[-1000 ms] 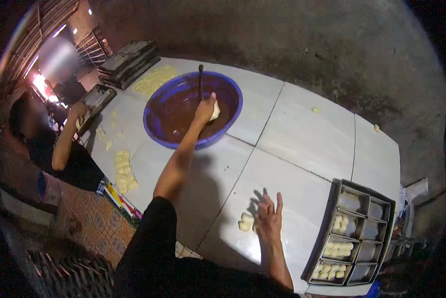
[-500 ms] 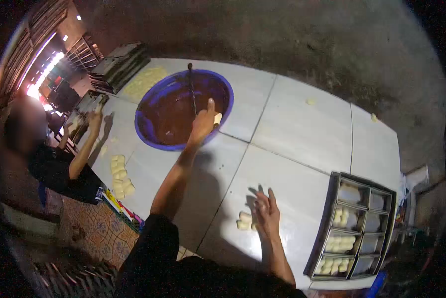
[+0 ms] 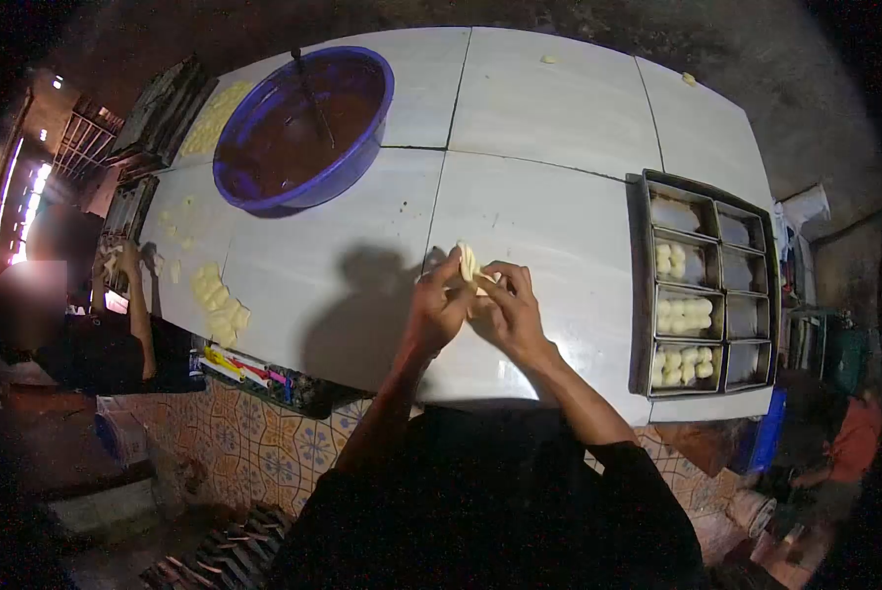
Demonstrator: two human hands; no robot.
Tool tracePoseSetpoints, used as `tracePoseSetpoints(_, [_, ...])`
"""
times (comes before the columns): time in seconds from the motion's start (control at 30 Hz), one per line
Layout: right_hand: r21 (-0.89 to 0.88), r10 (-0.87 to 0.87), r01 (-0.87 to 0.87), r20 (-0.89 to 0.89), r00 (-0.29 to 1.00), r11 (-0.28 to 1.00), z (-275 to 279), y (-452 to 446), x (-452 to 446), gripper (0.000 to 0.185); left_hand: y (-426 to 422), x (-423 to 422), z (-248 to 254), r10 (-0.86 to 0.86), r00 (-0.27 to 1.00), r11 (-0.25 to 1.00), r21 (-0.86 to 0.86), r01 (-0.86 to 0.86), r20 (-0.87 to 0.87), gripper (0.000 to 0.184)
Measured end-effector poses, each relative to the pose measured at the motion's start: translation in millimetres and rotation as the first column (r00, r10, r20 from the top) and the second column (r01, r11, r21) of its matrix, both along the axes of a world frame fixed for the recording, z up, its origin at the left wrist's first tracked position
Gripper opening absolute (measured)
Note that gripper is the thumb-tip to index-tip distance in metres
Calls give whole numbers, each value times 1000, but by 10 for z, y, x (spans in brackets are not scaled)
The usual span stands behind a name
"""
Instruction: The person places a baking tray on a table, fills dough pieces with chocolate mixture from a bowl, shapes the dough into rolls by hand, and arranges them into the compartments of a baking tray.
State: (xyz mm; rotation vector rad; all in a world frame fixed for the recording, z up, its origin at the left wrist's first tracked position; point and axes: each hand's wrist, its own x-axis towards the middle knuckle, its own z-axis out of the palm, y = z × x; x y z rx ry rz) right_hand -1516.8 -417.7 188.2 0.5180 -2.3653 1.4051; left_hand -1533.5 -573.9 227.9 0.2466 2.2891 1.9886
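Observation:
A pale dough piece is pinched between my two hands above the near middle of the white tiled table. My left hand closes its fingers on the left side of the dough. From the right, my right hand grips the same dough with bent fingers. Whatever lies on the table behind my hands is mostly hidden. A blue basin with brown contents and a dark-handled stick stands at the far left.
At the right is a divided metal tray, several compartments holding dough pieces. More dough lies at the left, near a co-worker's arm. Dark trays are stacked at the back left.
My left hand has come back from the basin to meet my right hand, and both now hold dough. The view has shifted, so the basin appears higher and farther left.

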Motion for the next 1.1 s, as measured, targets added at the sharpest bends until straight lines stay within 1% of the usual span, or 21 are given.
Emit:
tracePoseSetpoints(0.03, [-90, 17, -15, 22, 1000, 996, -5, 39, 20, 34, -10, 35, 67, -88, 988, 996, 42, 83, 130, 37])
tracePoseSetpoints(0.1, [-327, -11, 15, 14, 1000, 945, 37, 72, 52, 25, 23, 156, -81, -110, 984, 980, 182, 85, 137, 34])
tracePoseSetpoints(0.13, [-616, 37, 83, 180, 983, 783, -3, 50, 66, 18, 58, 219, -153, -124, 982, 965, 249, 86, 141, 32])
tracePoseSetpoints(0.2, [-611, 118, 50, 231, 966, 790, -3, 172, 116, 20, 104, 305, -255, -118, 982, 955, 289, 72, 147, 28])
tracePoseSetpoints(0.27, [-423, 103, -30, 150, 983, 906, 153, 133, 247, 22, 157, 396, 45, -106, 953, 970, 240, 37, 283, 27])
tracePoseSetpoints(0.3, [-317, 105, -64, 114, 988, 946, 256, 125, 342, 23, 137, 400, -138, -121, 934, 967, 252, 34, 337, 25])
tracePoseSetpoints(0.4, [-346, 175, -36, 382, 908, 938, 136, 246, 507, 25, 253, 576, -281, -8, 908, 913, 374, -164, 419, 20])
tracePoseSetpoints(0.5, [-389, 56, 160, 489, 870, 907, -6, 174, 571, 33, 272, 671, -404, 49, 988, 999, 11, -51, 147, 23])
tracePoseSetpoints(0.53, [-336, 42, 109, 413, 910, 936, -10, 176, 556, 42, 258, 679, -449, 29, 999, 992, -126, -26, 26, 25])
tracePoseSetpoints(0.6, [-405, 223, 83, 650, 726, 911, -18, 255, 539, 49, 226, 708, -477, -37, 999, 990, 135, 31, 39, 33])
tracePoseSetpoints(0.67, [-658, 659, -103, 707, 259, 746, -57, 443, 426, 50, 211, 748, -220, -125, 981, 902, 430, 49, 150, 38])
tracePoseSetpoints(0.7, [-627, 652, -199, 668, 359, 753, -35, 453, 382, 48, 150, 749, -187, -165, 971, 875, 480, 61, 176, 46])
tracePoseSetpoints(0.73, [-582, 643, -287, 615, 457, 760, 30, 445, 333, 48, 154, 711, -307, -31, 998, 886, 463, 4, 51, 40])
tracePoseSetpoints(0.77, [-450, 481, -247, 537, 693, 858, 17, 377, 280, 49, 117, 636, -416, 33, 999, 919, 392, -29, -4, 36])
tracePoseSetpoints(0.8, [-209, 346, -276, 547, 762, 938, 80, 428, 131, 48, 67, 534, -516, 94, 994, 944, 324, -69, -62, 33])
tracePoseSetpoints(0.87, [-349, 282, -64, 620, 732, 935, 25, 387, -95, 46, 38, 287, -674, 87, 961, 996, 49, -77, -262, 38])
tracePoseSetpoints(0.93, [-268, 337, -213, 611, 716, 940, -384, 500, -406, 43, 41, 41, -769, 32, 940, 973, -205, -107, -340, 46])
tracePoseSetpoints(0.97, [-221, 340, -275, 768, 543, 936, -400, 539, -469, 42, 60, -19, -844, -9, 971, 972, -229, -47, -237, 56])
tracePoseSetpoints(1.0, [-290, 417, -300, 650, 635, 909, -586, 547, -495, 42, 36, -80, -940, -122, 975, 933, -357, 49, -186, 65])
tracePoseSetpoints(1.07, [-421, 422, -203, 533, 733, 884, -565, 500, -351, 42, 36, 23, -862, -150, 980, 880, -470, 72, -132, 70])
tracePoseSetpoints(1.1, [-91, 304, -296, 462, 833, 951, -521, 526, -318, 41, 33, 43, -981, -149, 966, 870, -492, 26, -213, 73])
